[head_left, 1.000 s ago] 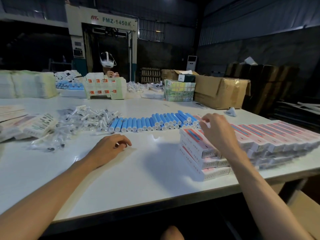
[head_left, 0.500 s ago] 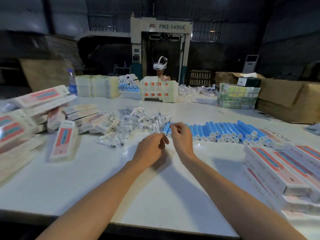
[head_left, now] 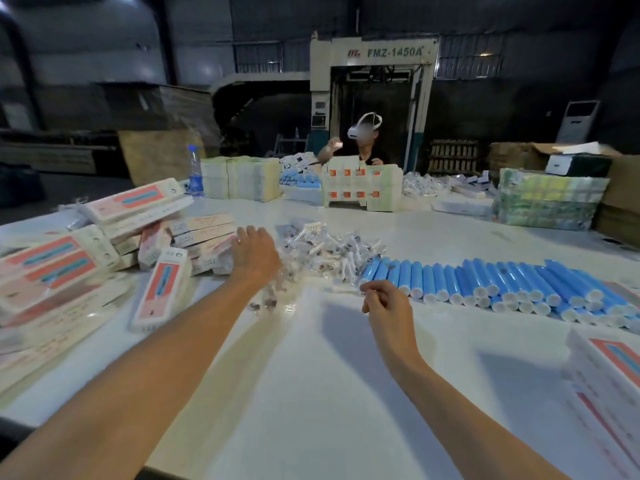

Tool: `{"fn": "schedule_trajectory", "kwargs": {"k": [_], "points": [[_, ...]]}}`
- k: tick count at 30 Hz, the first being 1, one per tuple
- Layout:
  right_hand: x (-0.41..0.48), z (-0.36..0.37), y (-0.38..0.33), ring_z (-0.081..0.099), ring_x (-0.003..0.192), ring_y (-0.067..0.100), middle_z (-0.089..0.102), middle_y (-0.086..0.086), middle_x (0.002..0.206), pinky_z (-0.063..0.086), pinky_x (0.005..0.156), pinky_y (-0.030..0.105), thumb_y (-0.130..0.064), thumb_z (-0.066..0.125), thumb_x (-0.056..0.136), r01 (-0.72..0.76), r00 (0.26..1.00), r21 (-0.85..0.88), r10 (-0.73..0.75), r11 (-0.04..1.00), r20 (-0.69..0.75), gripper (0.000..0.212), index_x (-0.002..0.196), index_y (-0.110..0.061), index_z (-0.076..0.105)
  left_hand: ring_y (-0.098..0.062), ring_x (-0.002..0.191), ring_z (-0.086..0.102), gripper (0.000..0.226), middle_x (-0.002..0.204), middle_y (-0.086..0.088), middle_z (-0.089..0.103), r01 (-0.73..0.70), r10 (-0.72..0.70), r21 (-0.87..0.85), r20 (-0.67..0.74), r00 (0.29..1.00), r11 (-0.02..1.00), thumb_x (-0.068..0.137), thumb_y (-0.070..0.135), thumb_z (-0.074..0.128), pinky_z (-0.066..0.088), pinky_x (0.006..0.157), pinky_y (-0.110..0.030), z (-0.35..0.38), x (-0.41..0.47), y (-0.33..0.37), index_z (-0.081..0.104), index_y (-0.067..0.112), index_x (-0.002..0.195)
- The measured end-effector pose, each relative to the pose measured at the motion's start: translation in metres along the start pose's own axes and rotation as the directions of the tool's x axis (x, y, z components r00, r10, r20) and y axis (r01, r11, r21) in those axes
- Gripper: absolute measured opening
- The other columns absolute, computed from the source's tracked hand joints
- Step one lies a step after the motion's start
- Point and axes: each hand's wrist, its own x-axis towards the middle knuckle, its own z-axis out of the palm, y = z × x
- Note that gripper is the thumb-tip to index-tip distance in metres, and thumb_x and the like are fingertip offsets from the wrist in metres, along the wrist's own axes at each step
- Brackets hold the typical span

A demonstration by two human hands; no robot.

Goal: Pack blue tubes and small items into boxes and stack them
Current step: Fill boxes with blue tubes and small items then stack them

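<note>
1. Hovering at the left edge of the small items heap [head_left: 329, 252], my left hand [head_left: 254, 258] is spread flat and holds nothing. Its fingertips [head_left: 242, 235] are right at the nearest of the flat boxes [head_left: 204, 233] (touching or just short, I can't tell).
2. My right hand [head_left: 388, 308] hangs just in front of the near left end of the blue tubes [head_left: 485, 285], fingers curled tight. Whether a small piece is pinched at the tips is too blurred to call.
3. Now the layout that matters: the boxes lie ahead and to my left in a loose pile, long sides mostly running across the table [head_left: 311, 393]. One loose box [head_left: 159, 292] lies apart, nearer me, its long axis pointing away from me.
4. The tubes run off to my right in a row, each one's long axis pointing roughly at me, white caps nearest.
5. So I judge it splits cleanly: left hand nearer for a box, right hand nearer for a tube, with the heap between the two.
6. A stack of boxes [head_left: 609, 368] sits at my far right by the table edge, so a finished box would have to cross to that side.
</note>
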Motion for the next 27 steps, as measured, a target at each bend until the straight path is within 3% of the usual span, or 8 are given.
{"fn": "schedule_trajectory", "kwargs": {"k": [5,8,13,17,20,23,25,27], "points": [[0.005,0.001,0.002,0.054,0.063,0.005,0.066,0.004,0.079,0.042,0.056,0.017,-0.007,0.050,0.099,-0.014,1.000,0.023,0.014,1.000,0.013,0.026,0.099,-0.023,0.070,-0.031,0.133,0.045,0.064,0.142,-0.013,0.051,0.085,-0.103,0.228,0.070,0.992,0.970,0.100,0.064,0.055,0.036,0.111,-0.043,0.031,0.034,-0.028,0.060,0.012,0.138],[0.006,0.003,0.001,0.057,0.065,0.006,0.067,0.003,0.079,0.043,0.056,0.017,-0.006,0.050,0.100,-0.017,1.000,0.008,0.017,1.000,0.021,0.024,0.101,-0.020,0.070,-0.031,0.131,0.048,0.069,0.140,-0.012,0.051,0.071,-0.079,0.255,0.021,0.997,0.964,0.095,0.063,0.065,0.040,0.109,-0.042,0.036,0.037,-0.032,0.057,0.010,0.138],[0.007,0.002,0.003,0.059,0.068,0.005,0.068,0.004,0.083,0.044,0.059,0.016,-0.008,0.050,0.101,-0.017,1.000,-0.001,0.017,1.000,0.006,0.023,0.104,-0.019,0.070,-0.044,0.111,0.065,0.084,0.121,-0.023,0.066,0.083,-0.088,-0.050,-0.101,0.991,0.995,0.093,0.033,0.077,0.050,0.083,-0.048,0.013,0.026,-0.028,0.029,-0.005,0.150],[0.006,0.002,0.000,0.061,0.071,0.005,0.069,0.005,0.088,0.046,0.062,0.017,-0.007,0.049,0.101,-0.024,1.000,-0.024,0.024,0.999,0.005,0.023,0.107,-0.016,0.069,-0.038,0.080,0.065,0.076,0.103,-0.015,0.067,0.012,-0.045,-0.361,-0.083,0.995,0.933,0.084,0.034,0.088,0.044,0.059,-0.037,-0.013,0.001,-0.014,0.030,0.010,0.127],[0.002,0.001,-0.005,0.061,0.072,0.007,0.068,0.005,0.088,0.046,0.063,0.018,-0.006,0.047,0.101,-0.008,1.000,-0.060,0.009,0.998,0.010,0.024,0.108,-0.014,0.069,-0.023,0.073,0.063,0.072,0.103,0.000,0.062,-0.014,0.046,-0.662,0.031,0.998,0.750,0.081,0.027,0.092,0.043,0.053,-0.031,-0.030,-0.034,0.011,0.034,0.021,0.123],[-0.001,-0.001,-0.014,0.067,0.081,0.017,0.070,0.008,0.096,0.054,0.073,0.031,-0.006,0.048,0.100,0.000,1.000,-0.114,-0.003,0.993,-0.029,0.023,0.109,-0.013,0.069,-0.026,0.081,0.076,0.047,0.101,-0.007,0.079,0.081,0.198,-0.902,0.179,0.964,0.423,0.081,0.019,0.092,0.059,0.068,-0.033,-0.038,-0.070,0.041,0.063,0.015,0.118],[0.003,-0.006,-0.022,0.068,0.091,0.020,0.072,0.004,0.102,0.055,0.083,0.038,-0.010,0.050,0.100,-0.021,0.994,-0.205,-0.001,0.979,-0.109,0.022,0.112,-0.015,0.068,-0.027,0.083,0.081,0.033,0.097,-0.016,0.081,0.210,0.323,-0.954,0.272,0.907,0.215,0.084,0.012,0.089,0.065,0.069,-0.033,-0.039,-0.093,0.057,0.071,0.010,0.112],[0.015,-0.016,-0.033,0.064,0.095,0.019,0.068,-0.002,0.104,0.051,0.082,0.036,-0.013,0.052,0.100,-0.054,0.984,-0.327,-0.005,0.943,-0.178,0.021,0.115,-0.016,0.067,-0.029,0.088,0.081,0.032,0.098,-0.016,0.082,0.256,0.389,-0.962,0.274,0.879,0.101,0.087,0.010,0.086,0.066,0.071,-0.032,-0.037,-0.110,0.069,0.072,0.008,0.115]]}}
